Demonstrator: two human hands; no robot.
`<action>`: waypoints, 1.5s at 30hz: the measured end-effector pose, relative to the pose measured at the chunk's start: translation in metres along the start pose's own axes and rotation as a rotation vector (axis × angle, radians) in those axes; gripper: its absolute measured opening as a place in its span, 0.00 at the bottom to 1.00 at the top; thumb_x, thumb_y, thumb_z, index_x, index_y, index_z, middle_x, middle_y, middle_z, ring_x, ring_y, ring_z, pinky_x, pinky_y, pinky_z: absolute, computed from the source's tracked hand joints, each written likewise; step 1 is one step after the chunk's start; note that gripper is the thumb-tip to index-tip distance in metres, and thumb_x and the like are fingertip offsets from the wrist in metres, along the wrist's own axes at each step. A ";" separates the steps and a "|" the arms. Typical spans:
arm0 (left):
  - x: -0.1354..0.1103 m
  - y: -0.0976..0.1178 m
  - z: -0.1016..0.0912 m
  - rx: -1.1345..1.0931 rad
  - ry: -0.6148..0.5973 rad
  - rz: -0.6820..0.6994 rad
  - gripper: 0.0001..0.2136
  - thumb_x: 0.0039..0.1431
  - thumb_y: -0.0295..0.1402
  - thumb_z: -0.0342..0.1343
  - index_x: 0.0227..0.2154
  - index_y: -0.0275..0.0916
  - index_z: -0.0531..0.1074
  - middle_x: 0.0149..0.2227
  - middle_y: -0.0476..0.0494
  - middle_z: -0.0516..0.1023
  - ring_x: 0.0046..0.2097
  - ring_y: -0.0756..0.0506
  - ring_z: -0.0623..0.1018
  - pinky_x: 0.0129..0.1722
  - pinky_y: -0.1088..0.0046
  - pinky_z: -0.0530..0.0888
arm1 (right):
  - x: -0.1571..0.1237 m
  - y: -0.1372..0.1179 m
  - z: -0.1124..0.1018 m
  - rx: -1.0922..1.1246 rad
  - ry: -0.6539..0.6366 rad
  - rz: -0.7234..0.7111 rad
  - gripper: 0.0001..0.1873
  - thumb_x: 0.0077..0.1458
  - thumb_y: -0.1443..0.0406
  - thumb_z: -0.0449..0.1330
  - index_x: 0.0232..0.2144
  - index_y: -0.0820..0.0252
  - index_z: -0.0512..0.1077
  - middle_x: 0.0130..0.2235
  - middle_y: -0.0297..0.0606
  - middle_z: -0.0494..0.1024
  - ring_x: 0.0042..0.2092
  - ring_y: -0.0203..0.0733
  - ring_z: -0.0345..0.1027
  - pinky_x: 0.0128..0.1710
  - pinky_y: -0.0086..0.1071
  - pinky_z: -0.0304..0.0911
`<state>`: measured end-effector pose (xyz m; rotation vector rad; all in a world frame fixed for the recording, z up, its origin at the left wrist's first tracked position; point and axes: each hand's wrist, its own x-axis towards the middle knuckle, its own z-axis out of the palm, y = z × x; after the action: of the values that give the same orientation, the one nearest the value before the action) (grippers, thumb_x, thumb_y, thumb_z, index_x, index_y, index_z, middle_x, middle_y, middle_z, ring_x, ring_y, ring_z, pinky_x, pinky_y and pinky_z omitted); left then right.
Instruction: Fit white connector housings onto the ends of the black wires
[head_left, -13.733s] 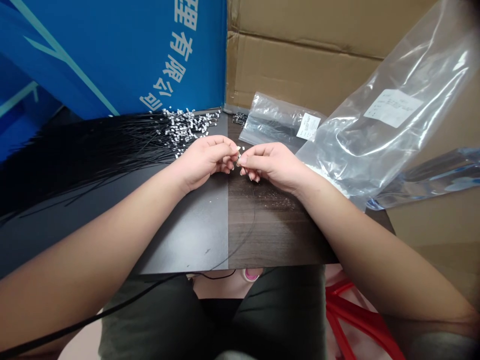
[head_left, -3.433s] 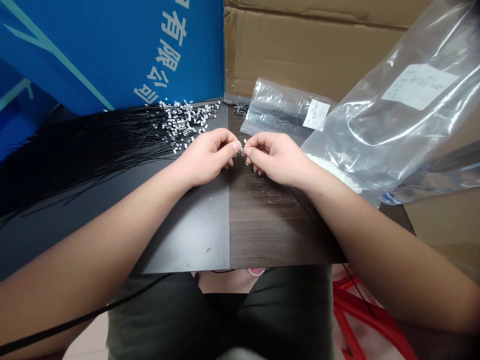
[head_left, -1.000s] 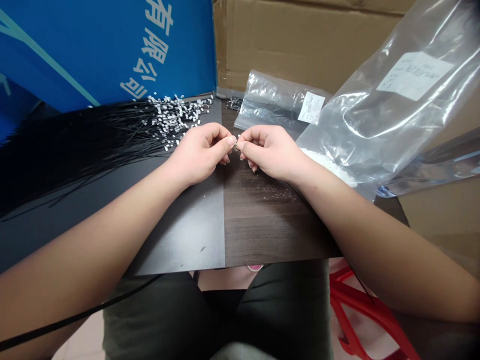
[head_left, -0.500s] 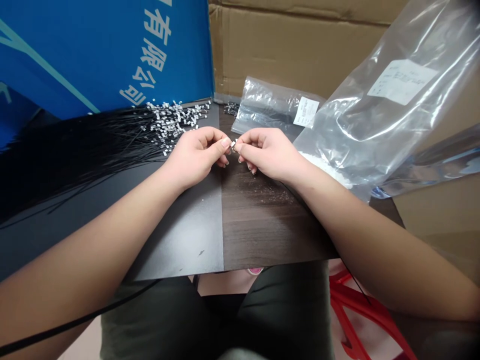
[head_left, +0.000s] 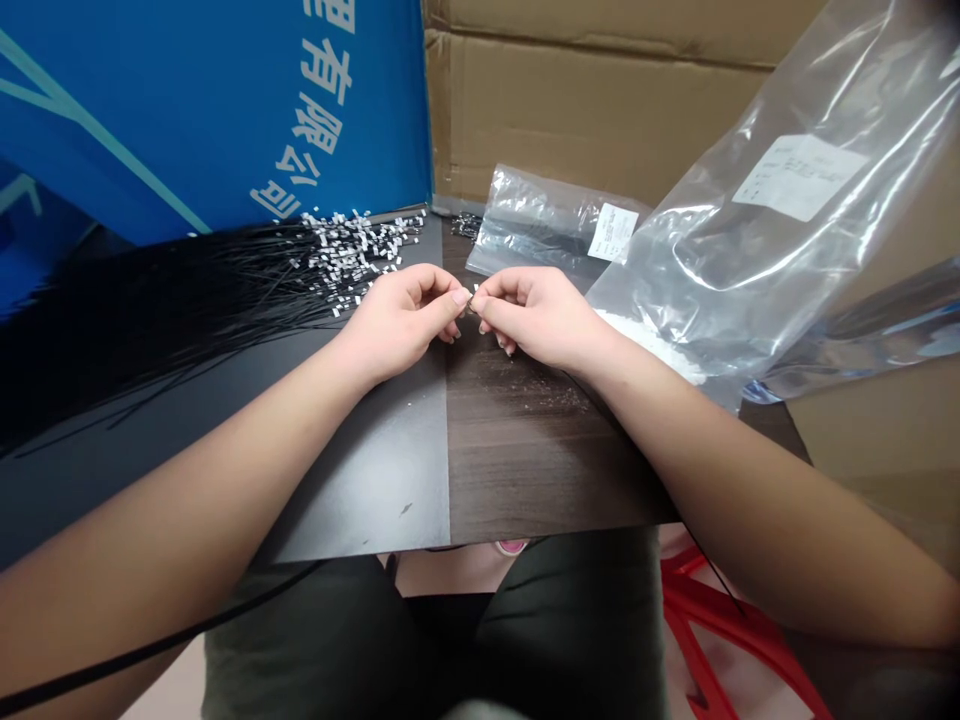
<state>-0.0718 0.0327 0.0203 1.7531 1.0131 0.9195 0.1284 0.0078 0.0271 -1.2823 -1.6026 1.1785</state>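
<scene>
My left hand (head_left: 401,322) and my right hand (head_left: 538,318) meet over the table, thumb and fingers pinched, fingertips nearly touching. Between them is a tiny white connector (head_left: 471,294), mostly covered by the left thumb and fingers. A thin black wire (head_left: 712,565) trails from beneath my right hand, passes under the forearm and hangs past the table edge; its end at the right fingertips is hidden. Left of my left hand lies a large bundle of black wires (head_left: 172,285) tipped with white connectors (head_left: 349,250).
Behind the hands lies a small labelled clear bag (head_left: 536,215). A large clear bag (head_left: 720,230) holding white pieces (head_left: 652,345) leans at the right. A blue panel (head_left: 202,90) and cardboard (head_left: 600,110) stand at the back. Small crumbs dot the dark table (head_left: 525,460).
The view has shifted slightly, so everything sits a little lower. The fingertips are closer together, and less of the white connector shows between them.
</scene>
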 end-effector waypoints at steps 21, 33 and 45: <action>-0.002 -0.001 0.003 -0.171 -0.047 -0.110 0.15 0.66 0.39 0.67 0.29 0.38 0.71 0.24 0.49 0.74 0.26 0.52 0.74 0.27 0.77 0.72 | 0.002 0.012 -0.003 -0.345 0.136 -0.438 0.08 0.63 0.64 0.64 0.39 0.56 0.85 0.41 0.37 0.86 0.43 0.46 0.77 0.49 0.41 0.70; -0.004 0.004 0.008 -0.329 -0.054 -0.191 0.08 0.65 0.33 0.67 0.32 0.35 0.77 0.29 0.47 0.79 0.28 0.53 0.77 0.30 0.78 0.73 | 0.007 0.017 0.000 -0.162 0.229 -0.387 0.07 0.63 0.60 0.65 0.37 0.57 0.78 0.36 0.35 0.82 0.37 0.41 0.73 0.42 0.38 0.70; -0.005 0.007 0.008 -0.196 0.024 -0.106 0.03 0.61 0.29 0.64 0.32 0.38 0.75 0.26 0.49 0.77 0.27 0.51 0.75 0.31 0.74 0.74 | 0.007 0.012 -0.002 0.148 0.129 -0.169 0.13 0.58 0.56 0.75 0.36 0.57 0.79 0.34 0.34 0.80 0.31 0.35 0.69 0.34 0.34 0.70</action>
<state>-0.0651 0.0238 0.0238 1.5155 0.9870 0.9411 0.1319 0.0156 0.0161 -1.0837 -1.4710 1.0665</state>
